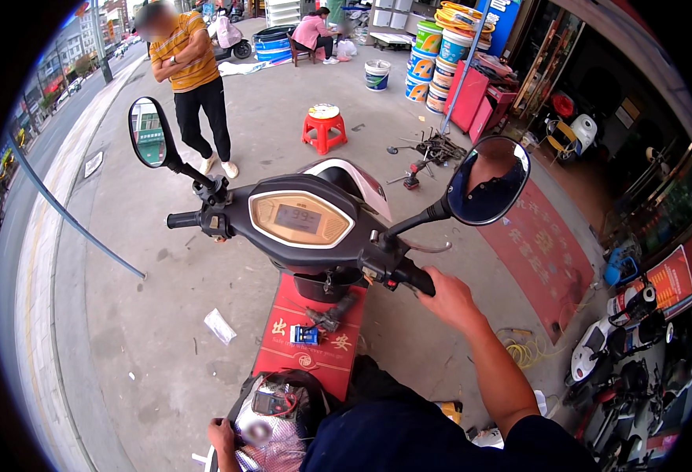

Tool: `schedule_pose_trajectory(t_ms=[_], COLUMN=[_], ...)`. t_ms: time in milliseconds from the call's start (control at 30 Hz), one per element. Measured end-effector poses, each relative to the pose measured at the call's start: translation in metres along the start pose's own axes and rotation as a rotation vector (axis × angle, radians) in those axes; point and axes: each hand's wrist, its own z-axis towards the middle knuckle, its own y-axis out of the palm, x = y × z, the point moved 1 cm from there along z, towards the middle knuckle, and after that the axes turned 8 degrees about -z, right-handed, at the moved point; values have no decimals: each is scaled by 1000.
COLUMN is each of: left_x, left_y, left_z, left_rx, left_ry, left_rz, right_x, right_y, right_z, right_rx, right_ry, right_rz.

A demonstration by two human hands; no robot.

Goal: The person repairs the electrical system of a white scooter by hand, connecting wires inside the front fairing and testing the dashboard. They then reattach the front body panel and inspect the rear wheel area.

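My right hand (pixel 448 297) is closed around the right handlebar grip (pixel 417 277) of an electric scooter. In front of me is the scooter's dashboard (pixel 303 220), its display lit; the left handlebar grip (pixel 183 220) is untouched. My left hand (pixel 222 434) is low at the left, fingers curled against the edge of a silvery, shiny bundle (pixel 263 436); what they hold is hidden. On the bundle lies a dark meter-like device (pixel 274 403) with a red lead. The red footboard mat (pixel 314 377) carries a small blue-and-white box (pixel 304 334) and a dark tool (pixel 334 311), its kind unclear.
A person in a yellow striped shirt (pixel 185 59) stands beyond the left mirror (pixel 149 132), arms crossed. Ahead are a red stool (pixel 324 130), a cordless drill (pixel 415 175) and a heap of metal parts (pixel 440 148). Parked scooters (pixel 598 346) and a yellow hose (pixel 527 350) lie right.
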Motion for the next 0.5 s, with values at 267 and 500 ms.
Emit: schedule_pose_trajectory(t_ms=[267,500], left_x=[71,232], left_y=[-18,16], left_z=[3,-48], left_rx=[-19,-311], left_ry=[175,369], left_rz=[235,-237], right_x=[9,-6], right_y=[12,19], right_z=[-1,7], right_rx=[130,171], right_ry=[-15,-19], right_rz=[-75,-136])
